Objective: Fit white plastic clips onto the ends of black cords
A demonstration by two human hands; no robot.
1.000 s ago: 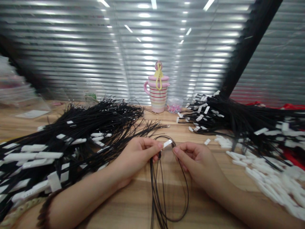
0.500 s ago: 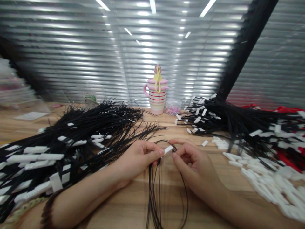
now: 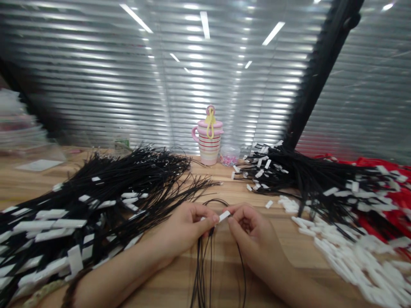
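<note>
My left hand (image 3: 195, 224) pinches a small white rectangular plastic piece (image 3: 224, 216) at its left end. Thin black cords (image 3: 201, 265) hang below these fingers in long loops, and a dark knot or bunch shows just under them. At the piece's other end, my right hand (image 3: 252, 231) is closed, thumb against forefinger, on a black cord that loops over the top and drops down past the palm. How far the cord goes into the white piece cannot be made out.
Black cords with white tags (image 3: 128, 179) pile up on the left, and another cord bundle (image 3: 298, 171) lies at right beside red cords (image 3: 379, 169). White plastic pieces (image 3: 346, 252) spread near my right forearm. A striped cup (image 3: 209, 147) and a small clear tub (image 3: 229, 157) stand behind.
Both hands have come closer together, with the right fingertips now against the white piece's end. The view has tilted up slightly, so everything sits lower.
</note>
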